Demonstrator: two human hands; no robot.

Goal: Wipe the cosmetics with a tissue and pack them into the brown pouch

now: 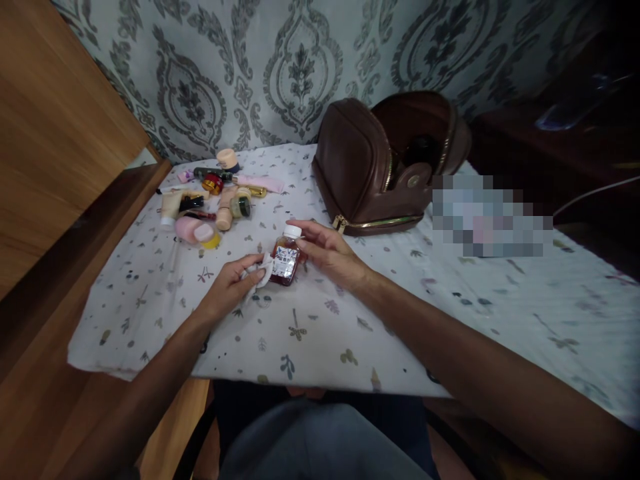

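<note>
bottle (286, 259): small, dark red liquid, white cap, printed label facing up; tilted with cap pointing away toward the bag, base low near the cloth. Lies well in front of the bag, between both hands.
right hand (327, 252): fingers wrapped round the bottle's cap end and right side, gripping it; looks like a steadying hold so the label side stays exposed.
left hand (231, 287): fingers pinched shut on a white wipe (260, 272), pressed to the bottle's left side; wipe bunched small, likely so it fits against the curved wall.
bag (385, 163): brown leather, gold zip, unzipped and gaping, stands at the back by the wall; mouth turned toward the person, inside too dark to read.
cosmetics (210, 200): loose heap of tubes, jars, pink and red bits, well left of the bag, out of the hands' working spot; bottle is apart from the heap.
cloth (350, 320): white with leaf print, covers the table under bag, heap and bottle.
blurred patch (487, 217): just right of the bag, cannot tell what it is.
wood panel (55, 133): far left of the bag, edges the table.
</note>
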